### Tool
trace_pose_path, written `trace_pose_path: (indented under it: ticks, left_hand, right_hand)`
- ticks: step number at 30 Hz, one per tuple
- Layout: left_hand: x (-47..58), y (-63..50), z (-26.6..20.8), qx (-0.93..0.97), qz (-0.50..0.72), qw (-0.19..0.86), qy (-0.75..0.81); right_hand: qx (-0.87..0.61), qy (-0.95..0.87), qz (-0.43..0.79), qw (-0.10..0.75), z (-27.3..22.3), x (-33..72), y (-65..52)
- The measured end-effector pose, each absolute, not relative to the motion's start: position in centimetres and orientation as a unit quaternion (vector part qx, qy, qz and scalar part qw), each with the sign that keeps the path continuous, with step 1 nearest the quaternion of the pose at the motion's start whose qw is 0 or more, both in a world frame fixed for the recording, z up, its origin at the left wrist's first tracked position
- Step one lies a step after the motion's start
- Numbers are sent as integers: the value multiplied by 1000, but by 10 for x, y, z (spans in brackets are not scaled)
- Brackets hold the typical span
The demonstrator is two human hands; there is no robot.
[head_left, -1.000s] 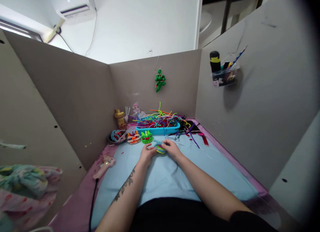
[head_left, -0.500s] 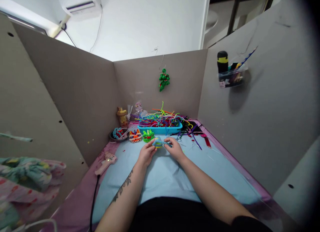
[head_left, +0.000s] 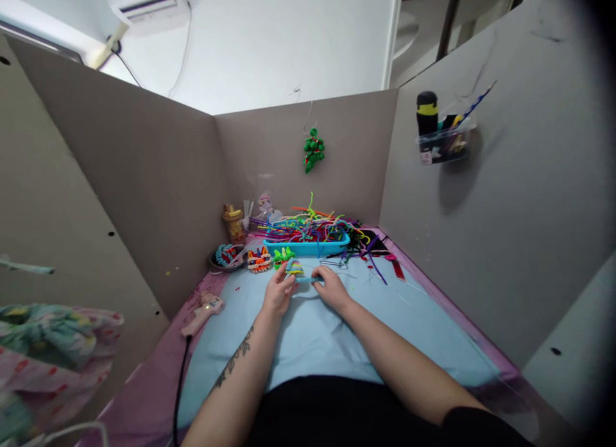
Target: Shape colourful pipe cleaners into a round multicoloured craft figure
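Observation:
My left hand [head_left: 279, 292] is closed on a small striped piece of pipe-cleaner work [head_left: 294, 267] in blue, yellow and pink. A light-blue pipe cleaner [head_left: 305, 280] runs from it to the right. Its other end is pinched between the thumb and fingers of my right hand [head_left: 332, 288]. Just behind the piece sit a green pipe-cleaner lion head [head_left: 283, 257] and an orange and white one [head_left: 259, 260]. My left fingers hide part of the striped piece.
Behind stands a blue tray [head_left: 308, 247] heaped with colourful pipe cleaners. A dark bowl [head_left: 227, 260] holds a blue and red piece. At left lies a pink glue gun [head_left: 204, 313] with a black cord. Tweezers [head_left: 331, 263] and a red strip [head_left: 398, 270] lie at right.
The striped piece has turned in my left hand, so its stripes show more. The blue pipe cleaner now stretches level between my hands. The view has shifted slightly.

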State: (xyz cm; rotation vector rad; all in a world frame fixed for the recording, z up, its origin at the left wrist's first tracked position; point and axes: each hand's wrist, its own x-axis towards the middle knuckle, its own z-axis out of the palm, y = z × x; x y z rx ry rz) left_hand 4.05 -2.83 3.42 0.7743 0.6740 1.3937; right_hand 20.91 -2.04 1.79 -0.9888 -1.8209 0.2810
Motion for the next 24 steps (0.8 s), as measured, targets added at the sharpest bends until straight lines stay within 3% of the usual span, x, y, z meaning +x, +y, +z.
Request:
trace_pose_path:
  ticks: [24]
  left_hand:
    - [51, -30, 28, 426, 601, 612, 289]
  right_hand:
    - [-394, -764, 154, 488, 24, 193, -36]
